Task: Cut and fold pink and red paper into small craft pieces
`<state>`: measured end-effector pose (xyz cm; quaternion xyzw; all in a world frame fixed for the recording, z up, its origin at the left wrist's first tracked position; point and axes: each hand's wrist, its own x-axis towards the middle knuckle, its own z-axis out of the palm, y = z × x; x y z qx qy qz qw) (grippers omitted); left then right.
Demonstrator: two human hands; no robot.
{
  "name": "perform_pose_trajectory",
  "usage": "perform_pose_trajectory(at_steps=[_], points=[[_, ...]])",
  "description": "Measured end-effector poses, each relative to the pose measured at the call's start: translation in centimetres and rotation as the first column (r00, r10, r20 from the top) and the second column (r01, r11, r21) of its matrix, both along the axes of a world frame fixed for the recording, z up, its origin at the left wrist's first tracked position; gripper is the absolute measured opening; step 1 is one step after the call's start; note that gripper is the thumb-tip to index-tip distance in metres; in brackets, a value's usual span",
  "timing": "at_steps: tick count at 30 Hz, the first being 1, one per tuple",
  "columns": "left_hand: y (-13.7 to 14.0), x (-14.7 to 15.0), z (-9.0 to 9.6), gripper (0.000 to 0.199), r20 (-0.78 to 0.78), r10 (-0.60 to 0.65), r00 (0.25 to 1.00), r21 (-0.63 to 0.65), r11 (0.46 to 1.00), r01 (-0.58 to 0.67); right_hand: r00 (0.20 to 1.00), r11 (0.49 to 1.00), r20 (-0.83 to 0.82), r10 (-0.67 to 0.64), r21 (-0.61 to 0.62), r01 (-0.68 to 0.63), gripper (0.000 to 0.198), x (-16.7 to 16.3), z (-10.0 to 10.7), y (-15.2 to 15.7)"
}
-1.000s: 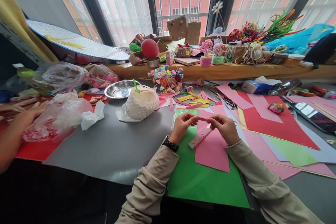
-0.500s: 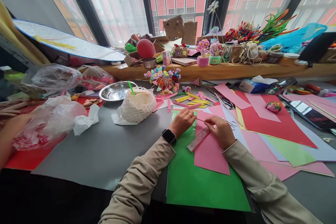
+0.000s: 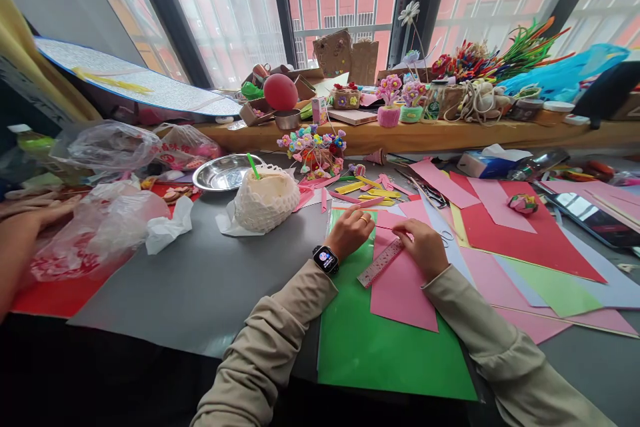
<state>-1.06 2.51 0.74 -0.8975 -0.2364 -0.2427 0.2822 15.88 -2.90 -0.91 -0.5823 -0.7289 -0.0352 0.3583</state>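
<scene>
Between my hands runs a thin red-pink strip point(image 3: 384, 227), too fine to make out exactly. My left hand point(image 3: 350, 232), wearing a ring and a lit smartwatch point(image 3: 325, 259), is closed with its fingers at the strip's left end. My right hand point(image 3: 423, 247) pinches the other end. Under them lies a pink paper sheet point(image 3: 403, 300) on a green sheet point(image 3: 355, 347). A pink patterned ruler point(image 3: 380, 264) rests slantwise on both sheets, its upper end by my right fingers. Scissors point(image 3: 446, 236) lie just right of that hand, partly hidden.
Folded yellow strips point(image 3: 383, 193) lie beyond my hands. A coconut in white foam netting point(image 3: 267, 203) and a metal plate point(image 3: 225, 173) stand left. Coloured papers point(image 3: 530, 240) and a phone point(image 3: 595, 217) cover the right. Another person's hand point(image 3: 37, 213) is beside plastic bags point(image 3: 105, 227).
The view has shifted slightly, moving the scene a little right. My watch face has lit up. Both my hands keep nearly the same position at the strip.
</scene>
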Motion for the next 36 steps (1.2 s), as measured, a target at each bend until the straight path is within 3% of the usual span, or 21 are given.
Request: perform_pose_trajectory(at_steps=[6, 13, 27, 36], points=[[0.0, -0.1, 0.1, 0.022, 0.002, 0.006, 1.000, -0.046, 0.999, -0.006, 0.996, 0.999, 0.089, -0.002, 0.032, -0.001, 0.012, 0.1, 0.3, -0.2], [-0.2, 0.0, 0.1, 0.022, -0.078, -0.103, 0.992, -0.044, 0.994, 0.099, 0.984, 0.996, 0.178, 0.011, 0.084, -0.027, 0.018, -0.4, 0.4, -0.5], [-0.8, 0.5, 0.0, 0.024, -0.135, -0.167, 0.977, -0.086, 0.984, 0.156, 0.925, 0.988, 0.381, 0.006, 0.139, -0.064, 0.027, -1.6, 0.2, -0.4], [-0.8, 0.3, 0.0, 0.019, -0.147, -0.115, 0.982, -0.089, 0.991, 0.103, 0.986, 0.991, 0.118, 0.121, 0.050, -0.128, 0.012, -0.2, 0.3, 0.0]])
